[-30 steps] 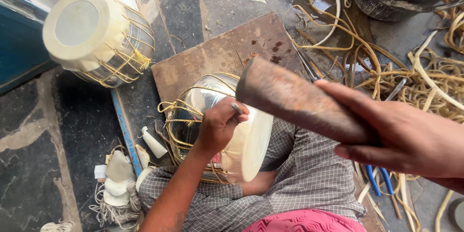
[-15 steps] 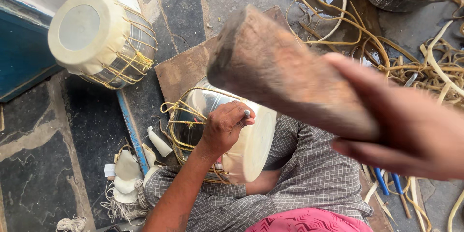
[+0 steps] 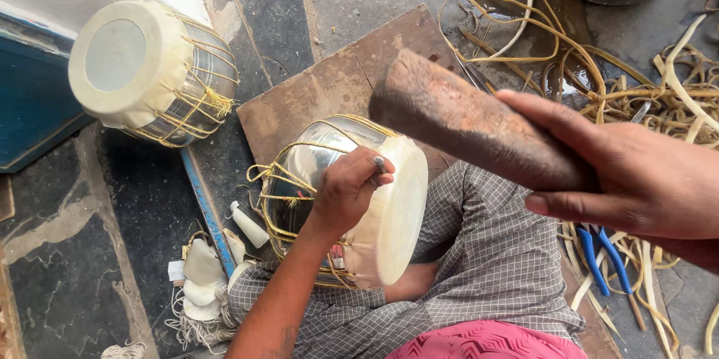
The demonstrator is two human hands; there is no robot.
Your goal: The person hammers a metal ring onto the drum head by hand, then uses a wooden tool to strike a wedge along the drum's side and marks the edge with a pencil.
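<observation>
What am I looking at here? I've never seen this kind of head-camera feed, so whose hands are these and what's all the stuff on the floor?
The view comes from a camera on the person's head, looking down at their lap. No machine, just two bare hands. The left hand presses a small metal tool against the rim of a shiny metal drum laced with yellow straps, resting on its side against the leg. The right hand grips a thick wooden block, raised above the drum. Under the drum lies a wooden board. A second laced drum lies at upper left. Loose yellow strips litter the wet floor on the right, with blue-handled pliers.
</observation>
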